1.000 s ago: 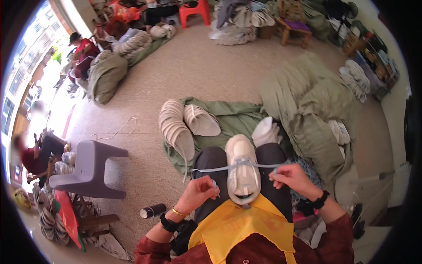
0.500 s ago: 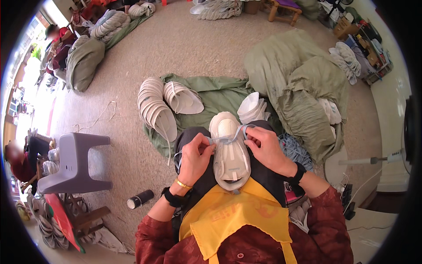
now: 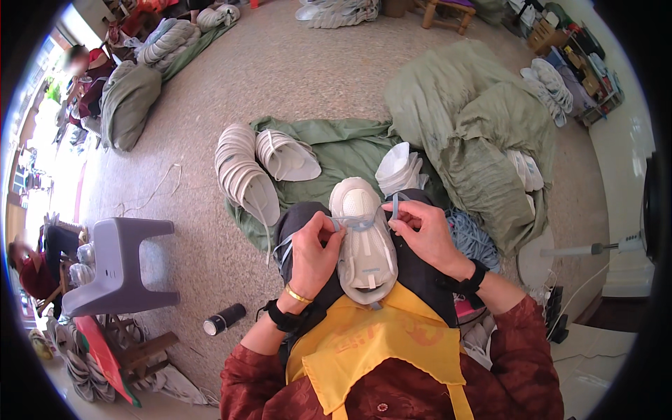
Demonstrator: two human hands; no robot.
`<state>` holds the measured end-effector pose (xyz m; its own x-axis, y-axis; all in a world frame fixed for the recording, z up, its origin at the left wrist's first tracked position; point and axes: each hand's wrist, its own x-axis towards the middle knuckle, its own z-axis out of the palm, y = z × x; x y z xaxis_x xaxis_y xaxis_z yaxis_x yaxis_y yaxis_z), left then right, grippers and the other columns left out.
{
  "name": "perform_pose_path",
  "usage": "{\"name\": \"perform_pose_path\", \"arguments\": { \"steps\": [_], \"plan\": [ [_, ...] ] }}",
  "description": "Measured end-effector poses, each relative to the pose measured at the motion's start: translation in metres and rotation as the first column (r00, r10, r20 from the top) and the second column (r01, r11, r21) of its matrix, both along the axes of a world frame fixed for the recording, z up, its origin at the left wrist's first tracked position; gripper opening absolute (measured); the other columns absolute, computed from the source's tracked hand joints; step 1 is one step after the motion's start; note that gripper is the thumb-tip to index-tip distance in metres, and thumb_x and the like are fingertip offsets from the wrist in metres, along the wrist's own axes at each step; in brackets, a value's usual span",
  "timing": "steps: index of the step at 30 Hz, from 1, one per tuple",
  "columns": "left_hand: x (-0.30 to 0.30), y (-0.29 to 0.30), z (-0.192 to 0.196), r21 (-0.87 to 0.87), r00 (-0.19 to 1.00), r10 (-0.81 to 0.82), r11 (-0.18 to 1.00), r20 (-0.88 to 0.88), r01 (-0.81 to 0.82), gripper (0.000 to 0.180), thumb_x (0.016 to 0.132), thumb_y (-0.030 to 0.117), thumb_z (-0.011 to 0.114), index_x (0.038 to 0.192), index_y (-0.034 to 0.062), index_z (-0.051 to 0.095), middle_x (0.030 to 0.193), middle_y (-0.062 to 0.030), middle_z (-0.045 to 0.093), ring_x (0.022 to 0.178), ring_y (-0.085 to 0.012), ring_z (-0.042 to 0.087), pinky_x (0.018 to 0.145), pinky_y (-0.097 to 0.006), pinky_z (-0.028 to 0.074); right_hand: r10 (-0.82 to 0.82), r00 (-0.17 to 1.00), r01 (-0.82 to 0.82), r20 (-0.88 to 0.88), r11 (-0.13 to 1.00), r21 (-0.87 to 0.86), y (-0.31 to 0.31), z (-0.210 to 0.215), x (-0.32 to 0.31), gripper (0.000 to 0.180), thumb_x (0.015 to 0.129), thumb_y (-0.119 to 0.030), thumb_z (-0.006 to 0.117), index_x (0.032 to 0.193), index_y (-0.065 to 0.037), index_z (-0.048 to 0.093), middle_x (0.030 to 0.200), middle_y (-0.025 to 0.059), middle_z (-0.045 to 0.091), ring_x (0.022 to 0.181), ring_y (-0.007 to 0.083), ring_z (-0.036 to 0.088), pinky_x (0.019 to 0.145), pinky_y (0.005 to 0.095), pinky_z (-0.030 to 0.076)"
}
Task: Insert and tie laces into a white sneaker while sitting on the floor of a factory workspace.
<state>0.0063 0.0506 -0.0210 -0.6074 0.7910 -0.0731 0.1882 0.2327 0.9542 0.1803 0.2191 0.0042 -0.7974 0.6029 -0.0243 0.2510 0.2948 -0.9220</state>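
On my lap lies a white and beige shoe upper (image 3: 367,255), its toe pointing away from me. A blue-grey shoelace (image 3: 361,223) runs across it near the toe. My left hand (image 3: 316,250) pinches one part of the lace at the upper's left edge, and a loose length hangs by my left thigh. At the right edge, my right hand (image 3: 425,234) has another part of the lace between thumb and forefinger. The lace's tips are too small to make out. Under my forearms is a yellow apron (image 3: 374,343).
Stacked shoe uppers (image 3: 245,168) lie on a green cloth (image 3: 343,147) ahead. Right of them sit a large green sack (image 3: 469,119) and a heap of blue-grey laces (image 3: 470,241). A grey plastic chair (image 3: 122,262) and a dark bottle (image 3: 225,319) are at my left. Two people sit farther left.
My right hand has shifted slightly left, and the lace loop beside it looks narrower and more upright. The left hand still pinches its part. The whole view has tilted a little.
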Motion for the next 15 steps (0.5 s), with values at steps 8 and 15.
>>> {"name": "perform_pose_path", "arguments": {
  "steps": [8,15],
  "plan": [
    [0.009,0.003,0.001,0.123,0.976,0.042,0.992,-0.212,-0.016,0.018,0.085,-0.006,0.070,0.089,-0.0006,0.053,0.076,-0.0134,0.059,0.065,-0.0258,0.062,0.062,-0.036,0.050,-0.022,1.000,0.018,-0.016,0.978,-0.208,0.005,-0.004,-0.004,0.023,0.094,0.002,0.070,0.117,0.003,0.073,0.097,0.0048,0.074,0.087,0.0085,0.071,0.082,0.0239,0.060],
    [0.005,0.003,-0.008,0.080,0.995,0.059,0.995,-0.074,-0.053,0.020,0.088,0.000,0.075,0.089,-0.0004,0.055,0.072,-0.0086,0.065,0.065,-0.0169,0.067,0.061,-0.031,0.052,-0.023,0.999,0.008,-0.045,0.953,-0.301,0.004,-0.012,-0.008,0.017,0.095,0.002,0.070,0.112,0.004,0.072,0.098,0.0060,0.074,0.089,0.0098,0.072,0.084,0.0251,0.061]
  ]
}}
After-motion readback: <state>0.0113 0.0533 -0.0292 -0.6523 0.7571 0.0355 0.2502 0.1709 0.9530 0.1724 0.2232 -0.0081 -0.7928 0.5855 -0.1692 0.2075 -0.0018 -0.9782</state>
